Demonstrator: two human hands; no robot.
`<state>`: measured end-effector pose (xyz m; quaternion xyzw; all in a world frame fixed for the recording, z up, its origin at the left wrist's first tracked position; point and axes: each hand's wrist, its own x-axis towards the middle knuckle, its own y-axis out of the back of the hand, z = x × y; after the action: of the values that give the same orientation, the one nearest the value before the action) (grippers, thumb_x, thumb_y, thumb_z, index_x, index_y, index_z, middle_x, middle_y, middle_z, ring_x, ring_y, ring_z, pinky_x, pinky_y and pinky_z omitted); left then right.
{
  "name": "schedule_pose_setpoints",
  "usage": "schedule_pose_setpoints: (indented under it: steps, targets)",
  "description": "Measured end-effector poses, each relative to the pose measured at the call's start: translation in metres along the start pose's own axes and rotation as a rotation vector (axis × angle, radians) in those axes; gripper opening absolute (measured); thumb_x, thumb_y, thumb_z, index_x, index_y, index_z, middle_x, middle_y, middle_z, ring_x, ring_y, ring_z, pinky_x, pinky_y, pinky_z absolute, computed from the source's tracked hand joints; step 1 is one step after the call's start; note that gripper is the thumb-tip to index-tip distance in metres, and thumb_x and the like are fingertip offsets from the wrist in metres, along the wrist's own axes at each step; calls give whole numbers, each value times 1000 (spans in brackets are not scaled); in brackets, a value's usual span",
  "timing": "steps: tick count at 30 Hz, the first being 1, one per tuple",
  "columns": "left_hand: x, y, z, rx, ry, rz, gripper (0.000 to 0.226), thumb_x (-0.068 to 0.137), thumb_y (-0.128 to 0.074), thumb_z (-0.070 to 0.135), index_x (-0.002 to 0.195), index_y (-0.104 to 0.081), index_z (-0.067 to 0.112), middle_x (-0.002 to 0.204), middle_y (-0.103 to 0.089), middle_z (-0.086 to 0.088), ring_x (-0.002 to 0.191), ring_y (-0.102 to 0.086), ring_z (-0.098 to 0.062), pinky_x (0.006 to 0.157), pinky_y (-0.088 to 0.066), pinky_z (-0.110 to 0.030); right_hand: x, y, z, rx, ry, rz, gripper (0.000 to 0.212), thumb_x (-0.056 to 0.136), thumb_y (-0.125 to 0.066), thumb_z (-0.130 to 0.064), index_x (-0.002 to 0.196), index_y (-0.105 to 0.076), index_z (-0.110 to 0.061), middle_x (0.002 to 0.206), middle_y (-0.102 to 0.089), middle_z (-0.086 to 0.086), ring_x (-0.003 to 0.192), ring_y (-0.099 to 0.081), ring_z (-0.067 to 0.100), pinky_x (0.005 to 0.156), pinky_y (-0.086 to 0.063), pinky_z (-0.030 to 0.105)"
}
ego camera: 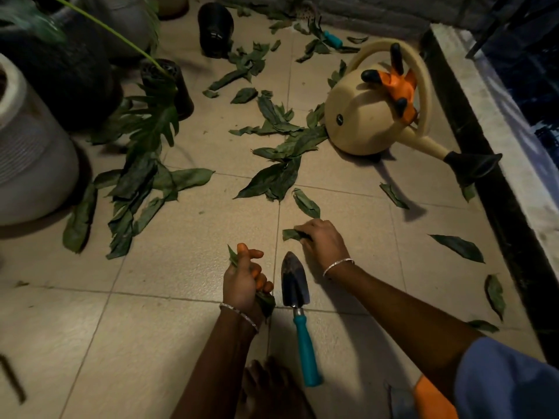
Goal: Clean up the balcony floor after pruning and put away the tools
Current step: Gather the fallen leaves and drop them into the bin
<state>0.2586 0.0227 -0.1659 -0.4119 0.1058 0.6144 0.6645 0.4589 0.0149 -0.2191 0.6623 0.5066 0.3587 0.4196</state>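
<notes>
balcony floor (157, 313): pale tiles, seen from above. a bare foot (266, 385) shows at the lower edge.

left hand (245, 278): fingers curled tight round a bunch of leaves (266, 302), which sticks out above the thumb and below the palm by the wrist. thin bracelet on the wrist.

right hand (322, 241): palm down, low at the floor, fingertips pinching one leaf (289, 234) that lies on the tiles. bracelet on this wrist also; blue sleeve (508, 382) at the upper arm.

trowel (295, 285): flat on the floor between the two forearms, dark blade pointing away from the person, teal handle toward the foot. neither hand touches it.

loose leaves (281, 140): scattered over most of the floor ahead, thickest in a band from the centre to the watering can, with a heap (133, 192) by the pots on the left. single ones lie near the dark kerb (484, 164) on the right.

watering can (366, 122): cream, tipped over at the right, black rose on the spout toward the kerb. an orange and black glove (399, 86) is draped on top of it.

second teal-handled tool (334, 40): on the floor near the far wall, among leaves; type cannot be told.

left side: white ribbed pot (33, 152), large dark pot (66, 74), small black pot (178, 89) next to a split-leaved plant (151, 122). another black pot (215, 25) stands further back.
</notes>
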Motion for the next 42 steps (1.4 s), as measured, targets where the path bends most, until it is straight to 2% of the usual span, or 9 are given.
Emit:
schedule_pose_setpoints:
  steps: [8, 14, 19, 25, 27, 29, 34, 38, 42]
  targets:
    - [0, 0, 8, -107, 99, -16, 45, 92, -52, 55, 97, -59, 11, 58, -36, 3, 41, -33, -8, 40, -31, -21, -25, 32, -56, 494, -315, 216, 14, 80, -74, -7, 90, -69, -15, 78, -67, 1, 70, -62, 16, 68, -56, 31]
    - [-13, -10, 15, -227, 152, -209, 39, 87, -63, 44, 104, -55, 10, 66, -62, -7, 56, -64, -18, 53, -53, -26, -72, 52, -121, 728, -181, 192, 12, 83, -76, -12, 92, -68, -15, 78, -67, -7, 72, -65, 7, 66, -57, 24]
    - [-8, -10, 8, -114, 88, -118, 37, 86, -66, 43, 73, -52, 11, 58, -55, -7, 53, -59, -21, 53, -53, -30, -78, 38, -123, 648, -73, 169, 8, 82, -75, -22, 90, -73, -19, 85, -68, -10, 82, -64, 9, 71, -54, 31]
    - [-1, -4, 8, -63, 22, 33, 45, 95, -49, 51, 69, -47, 15, 70, -54, -7, 57, -53, -19, 52, -46, -27, -45, 34, -78, 530, -118, 275, 16, 92, -65, -27, 78, -67, -19, 75, -61, -6, 73, -57, 8, 66, -48, 29]
    - [-3, -2, 10, -149, 48, 18, 43, 95, -50, 49, 68, -45, 16, 66, -56, -6, 58, -56, -19, 57, -50, -31, -21, 26, -46, 401, -193, 281, 7, 94, -61, -22, 94, -69, -21, 87, -65, -5, 82, -59, 9, 73, -51, 30]
    - [-5, 2, 13, -169, 47, -1, 43, 94, -52, 48, 67, -44, 17, 59, -51, -2, 53, -53, -16, 58, -51, -33, 6, 18, -15, 227, -268, 187, 31, 93, -60, -19, 124, -63, -18, 114, -65, 5, 104, -59, 21, 90, -51, 35]
    - [0, 18, 18, -48, -10, 21, 45, 93, -51, 53, 65, -44, 18, 50, -37, 4, 40, -35, -10, 43, -36, -23, 48, 3, 12, 44, -274, -136, 69, 95, -58, -23, 155, -24, -20, 160, -24, 16, 144, -26, 36, 118, -26, 42]
    - [7, 30, 22, -57, -2, 37, 45, 92, -51, 54, 66, -48, 18, 49, -35, 5, 37, -32, -8, 40, -33, -21, 46, -8, 7, -211, -151, -90, 49, 101, -47, -12, 149, -38, -13, 148, -44, 20, 135, -42, 37, 111, -37, 41]
    - [13, 36, 22, -72, 32, 51, 43, 93, -52, 52, 67, -50, 18, 48, -35, 5, 36, -32, -8, 39, -33, -21, 43, -7, 8, -374, -107, 3, 27, 97, -53, -11, 122, -62, -13, 101, -66, 11, 91, -62, 25, 78, -52, 32]
